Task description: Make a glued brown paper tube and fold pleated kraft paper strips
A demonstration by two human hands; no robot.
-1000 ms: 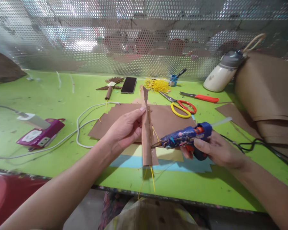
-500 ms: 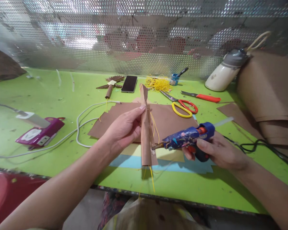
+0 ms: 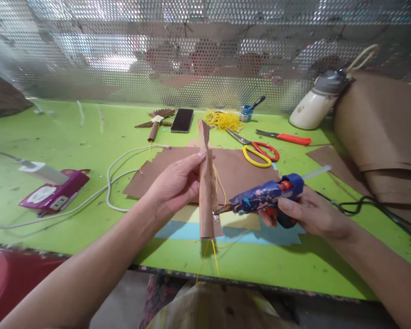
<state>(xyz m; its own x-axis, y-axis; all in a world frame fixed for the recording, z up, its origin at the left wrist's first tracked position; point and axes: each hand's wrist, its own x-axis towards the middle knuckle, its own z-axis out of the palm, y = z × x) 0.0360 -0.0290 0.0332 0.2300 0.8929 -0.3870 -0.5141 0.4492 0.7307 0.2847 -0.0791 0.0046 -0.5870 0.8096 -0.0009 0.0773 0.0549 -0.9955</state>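
Note:
My left hand (image 3: 180,180) grips a rolled brown paper tube (image 3: 206,201) between thumb and fingers, holding it upright above the sheets. Yellow strands (image 3: 215,258) hang from the tube's lower end, and its top is creased to a narrow tip. In my right hand (image 3: 315,212) is a blue glue gun (image 3: 265,195), its nozzle at the tube's open right-hand seam near the bottom. Shiny glue shows along that seam. A clear glue stick (image 3: 317,172) pokes out of the gun's back. Beneath lie brown paper (image 3: 243,171) and light blue paper (image 3: 277,237).
Yellow-and-red scissors (image 3: 256,153), a red-handled cutter (image 3: 292,139), yellow shreds (image 3: 222,119) and a phone (image 3: 182,120) lie behind. A palm-like paper piece (image 3: 154,128) is further left. A purple power strip (image 3: 55,192) with a white cable stands left; a bottle (image 3: 315,103) leans at the right.
The glue gun's nozzle has shifted very slightly along the tube's seam. Both hands keep their hold; the whole view has moved a little.

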